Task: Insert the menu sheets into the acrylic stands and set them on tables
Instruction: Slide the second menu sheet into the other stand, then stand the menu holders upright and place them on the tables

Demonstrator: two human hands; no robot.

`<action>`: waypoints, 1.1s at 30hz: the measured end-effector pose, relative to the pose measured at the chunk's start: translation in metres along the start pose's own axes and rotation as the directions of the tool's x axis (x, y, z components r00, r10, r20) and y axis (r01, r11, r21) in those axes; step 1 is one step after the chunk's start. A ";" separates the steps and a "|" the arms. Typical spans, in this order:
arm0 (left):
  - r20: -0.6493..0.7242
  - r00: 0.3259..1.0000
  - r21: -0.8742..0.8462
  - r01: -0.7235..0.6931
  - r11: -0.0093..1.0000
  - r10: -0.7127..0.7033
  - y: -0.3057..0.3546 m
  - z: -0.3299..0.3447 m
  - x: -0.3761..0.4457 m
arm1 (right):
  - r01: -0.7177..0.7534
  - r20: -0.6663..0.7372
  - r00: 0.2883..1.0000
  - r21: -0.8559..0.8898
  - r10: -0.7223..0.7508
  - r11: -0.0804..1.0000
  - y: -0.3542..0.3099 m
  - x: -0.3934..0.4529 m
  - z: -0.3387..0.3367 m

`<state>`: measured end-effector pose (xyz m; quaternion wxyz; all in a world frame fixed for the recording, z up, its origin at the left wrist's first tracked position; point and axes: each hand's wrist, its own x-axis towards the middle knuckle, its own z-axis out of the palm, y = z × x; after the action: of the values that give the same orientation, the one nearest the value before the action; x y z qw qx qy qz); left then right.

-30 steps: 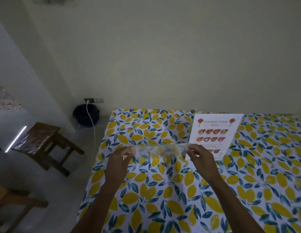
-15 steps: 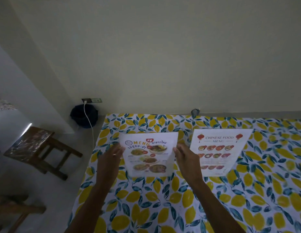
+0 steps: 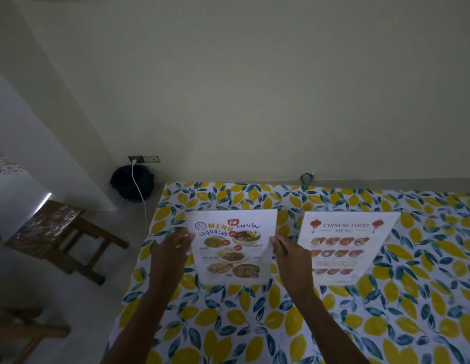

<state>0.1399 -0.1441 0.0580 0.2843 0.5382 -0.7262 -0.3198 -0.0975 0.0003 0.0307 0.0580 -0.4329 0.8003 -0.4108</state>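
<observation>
A black bin [image 3: 132, 183] sits beneath a wall socket [image 3: 143, 159], near a wooden stool [image 3: 61, 239].

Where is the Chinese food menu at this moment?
In the head view the Chinese food menu is on the lemon-print table, right of centre, just right of the right hand and the Thai menu held in both hands.

Two bare forearms are showing from the near edge, with no sleeves covering them up to the frame's edge. The left hand [image 3: 168, 254] and right hand [image 3: 291, 256] are wearing no gloves, rings or watches.
</observation>
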 end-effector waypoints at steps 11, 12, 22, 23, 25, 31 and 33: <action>0.116 0.992 0.071 0.050 0.996 -0.058 0.016 -0.006 -0.005 | -0.040 0.087 0.995 0.005 0.039 0.999 -0.013 -0.005 -0.009; 0.134 0.990 0.059 0.042 0.997 -0.049 0.018 -0.007 -0.006 | -0.038 0.099 0.994 0.002 0.037 0.999 -0.016 -0.005 -0.012; 0.184 0.982 0.138 -0.055 0.989 0.029 0.017 -0.015 -0.025 | -0.055 0.167 0.984 -0.060 0.064 0.997 -0.047 -0.029 -0.046; 0.172 0.984 0.200 -0.086 0.976 0.051 0.017 -0.014 -0.030 | -0.037 0.184 0.981 -0.090 0.054 0.995 -0.051 -0.034 -0.050; 0.174 0.974 0.277 -0.190 0.942 0.145 0.019 -0.009 -0.044 | -0.001 0.218 0.975 -0.193 0.044 0.981 -0.052 -0.044 -0.056; 0.316 0.921 0.342 -0.334 0.878 0.228 0.040 0.020 -0.079 | 0.073 0.261 0.964 -0.421 0.044 0.904 -0.041 -0.066 -0.084; 0.345 0.902 0.314 -0.372 0.873 0.260 0.048 0.031 -0.087 | 0.058 0.259 0.964 -0.447 0.066 0.893 -0.033 -0.068 -0.096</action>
<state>0.1100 -0.0448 0.0691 0.1155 0.4016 -0.8861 -0.2004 -0.0768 0.0999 0.0996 0.0644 -0.4842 0.8592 -0.1519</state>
